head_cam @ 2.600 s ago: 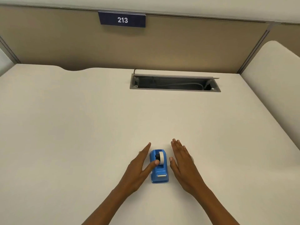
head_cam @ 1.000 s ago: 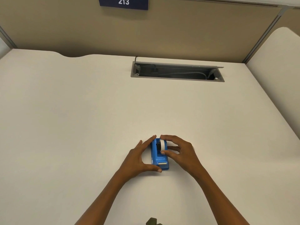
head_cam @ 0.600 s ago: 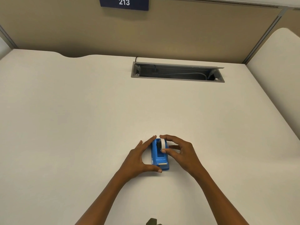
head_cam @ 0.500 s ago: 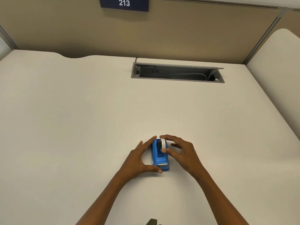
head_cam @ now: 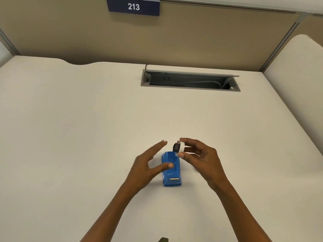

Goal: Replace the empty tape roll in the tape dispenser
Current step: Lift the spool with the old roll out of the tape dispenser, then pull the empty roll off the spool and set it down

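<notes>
1. The right hand (head_cam: 201, 157) is pinching the roll (head_cam: 180, 147) between thumb and forefinger, the other fingers curling loosely behind it.
2. The roll, a white ring around a black hub, is sitting clear of the dispenser (head_cam: 172, 169), just above that body's far end and tilted on edge.
3. The dispenser, blue, is lying on the tabletop (head_cam: 73, 130) between the two hands, its cradle showing empty and its metal cutter facing the person.
4. The left hand (head_cam: 148, 166) is spreading open with nothing in it; its thumb is reaching across over the dispenser's left edge, though whether it is touching I cannot tell, and its fingers are pointing up past the left side.
5. The left fingertips are ending near the roll but apart from it.
6. A grey cable tray (head_cam: 190, 81) is sitting recessed in the tabletop, well beyond the hands, with cords lying inside.
7. A dark sign (head_cam: 133, 7) reading 213 is hanging on the tan partition behind the tabletop.
</notes>
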`<state>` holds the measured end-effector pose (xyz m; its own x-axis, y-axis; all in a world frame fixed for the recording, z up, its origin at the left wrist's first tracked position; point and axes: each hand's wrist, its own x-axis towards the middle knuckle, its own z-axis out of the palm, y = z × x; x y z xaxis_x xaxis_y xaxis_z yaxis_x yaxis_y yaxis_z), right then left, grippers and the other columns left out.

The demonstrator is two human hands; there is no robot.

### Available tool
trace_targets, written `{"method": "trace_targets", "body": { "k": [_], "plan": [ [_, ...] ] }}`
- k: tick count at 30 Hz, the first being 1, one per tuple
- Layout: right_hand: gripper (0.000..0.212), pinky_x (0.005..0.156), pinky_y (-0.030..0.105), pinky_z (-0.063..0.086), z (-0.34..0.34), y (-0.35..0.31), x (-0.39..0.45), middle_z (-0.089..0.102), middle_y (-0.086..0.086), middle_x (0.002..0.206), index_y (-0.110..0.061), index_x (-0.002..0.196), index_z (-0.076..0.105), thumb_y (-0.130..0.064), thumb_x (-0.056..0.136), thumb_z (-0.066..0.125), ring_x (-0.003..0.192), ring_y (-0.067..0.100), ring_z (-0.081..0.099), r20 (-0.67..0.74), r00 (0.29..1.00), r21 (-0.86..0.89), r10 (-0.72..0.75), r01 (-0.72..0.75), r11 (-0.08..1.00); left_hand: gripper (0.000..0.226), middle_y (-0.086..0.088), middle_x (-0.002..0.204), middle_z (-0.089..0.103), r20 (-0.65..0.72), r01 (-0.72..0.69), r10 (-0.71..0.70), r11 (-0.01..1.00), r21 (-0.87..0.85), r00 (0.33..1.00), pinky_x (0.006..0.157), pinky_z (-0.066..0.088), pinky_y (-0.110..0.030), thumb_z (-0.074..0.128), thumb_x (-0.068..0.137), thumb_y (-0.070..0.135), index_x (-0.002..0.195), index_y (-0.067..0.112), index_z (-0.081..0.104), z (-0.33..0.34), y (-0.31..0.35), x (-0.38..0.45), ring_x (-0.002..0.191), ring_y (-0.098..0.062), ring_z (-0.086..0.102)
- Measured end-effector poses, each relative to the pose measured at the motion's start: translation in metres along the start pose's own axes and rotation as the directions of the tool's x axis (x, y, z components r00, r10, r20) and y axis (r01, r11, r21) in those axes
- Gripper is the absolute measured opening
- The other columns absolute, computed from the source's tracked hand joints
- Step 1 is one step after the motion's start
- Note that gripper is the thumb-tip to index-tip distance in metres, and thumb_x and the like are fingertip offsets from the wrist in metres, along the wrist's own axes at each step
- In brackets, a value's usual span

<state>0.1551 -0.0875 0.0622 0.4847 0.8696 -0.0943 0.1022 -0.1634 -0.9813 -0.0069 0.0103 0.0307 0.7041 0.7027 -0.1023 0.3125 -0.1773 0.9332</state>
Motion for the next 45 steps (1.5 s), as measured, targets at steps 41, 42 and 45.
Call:
{"method": "trace_targets", "body": {
  "k": [41,42,45],
  "plan": [
    [0.035,0.088,0.023,0.052,0.009,-0.004,-0.007,0.065,0.004,0.117,-0.015,0.114,0.063,-0.005,0.081,0.067,0.104,0.019,0.062,0.115,0.992,0.068,-0.052,0.044,0.997,0.018,-0.002,0.090,0.076,-0.072,0.147,-0.246,0.763,-0.630,0.967,0.074,0.056,-0.020,0.068,0.075,0.014,0.091,0.020,0.075,0.002,0.041,-0.007,0.087,-0.018,0.072],
    [0.036,0.087,0.022,0.051,0.009,-0.005,-0.007,0.065,0.004,0.117,-0.015,0.114,0.063,-0.004,0.081,0.067,0.104,0.018,0.062,0.112,0.992,0.080,-0.055,0.046,0.996,0.018,-0.002,0.091,0.076,-0.065,0.160,-0.268,0.734,-0.659,0.961,0.076,0.056,-0.021,0.069,0.072,0.017,0.089,0.020,0.075,0.002,0.041,-0.007,0.088,-0.019,0.072],
    [0.037,0.083,0.018,0.051,0.009,-0.007,-0.005,0.064,0.002,0.119,-0.016,0.114,0.063,-0.002,0.080,0.067,0.100,0.009,0.063,0.086,0.995,0.124,-0.052,0.042,0.991,0.023,-0.003,0.092,0.076,-0.071,0.176,-0.314,0.688,-0.704,0.947,0.080,0.056,-0.023,0.070,0.065,0.022,0.087,0.020,0.075,0.001,0.039,-0.007,0.089,-0.020,0.071]
  ]
}}
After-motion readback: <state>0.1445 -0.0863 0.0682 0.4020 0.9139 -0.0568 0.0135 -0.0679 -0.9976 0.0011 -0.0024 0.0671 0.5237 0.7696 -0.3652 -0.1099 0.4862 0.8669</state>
